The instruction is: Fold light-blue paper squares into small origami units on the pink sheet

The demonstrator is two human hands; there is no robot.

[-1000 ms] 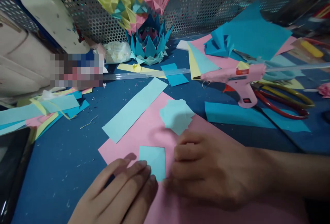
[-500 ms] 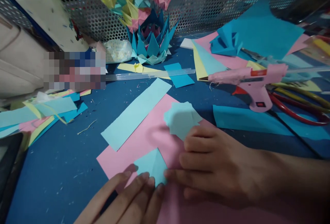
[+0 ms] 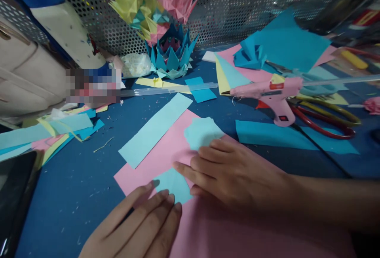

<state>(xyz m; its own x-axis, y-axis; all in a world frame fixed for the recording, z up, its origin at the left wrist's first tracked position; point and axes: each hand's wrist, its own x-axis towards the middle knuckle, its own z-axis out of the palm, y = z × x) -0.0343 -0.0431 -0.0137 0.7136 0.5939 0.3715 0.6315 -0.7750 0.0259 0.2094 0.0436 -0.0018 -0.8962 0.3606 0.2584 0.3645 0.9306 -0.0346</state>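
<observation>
A small light blue paper piece [image 3: 174,184] lies on the large pink sheet [image 3: 237,230] near the bottom centre. The fingertips of my left hand [image 3: 142,222] rest flat along its lower left edge, with the fingers stretched out. My right hand [image 3: 228,171] is over its right side, index finger extended at the top corner and the other fingers curled but not gripping. Just above my right hand sits another light blue piece [image 3: 202,131] with a jagged edge. A light blue strip [image 3: 156,131] lies slantwise on the pink sheet's upper left edge.
A pink glue gun [image 3: 270,92] and red-handled scissors [image 3: 323,125] lie at the right, above a blue strip [image 3: 267,135]. Folded paper flowers [image 3: 172,54] stand at the back. Paper scraps [image 3: 59,129] and a dark tablet [image 3: 14,194] are at the left.
My right index finger has moved up from the piece's right corner to its top. My left hand stays on the lower edge. The view has shifted slightly.
</observation>
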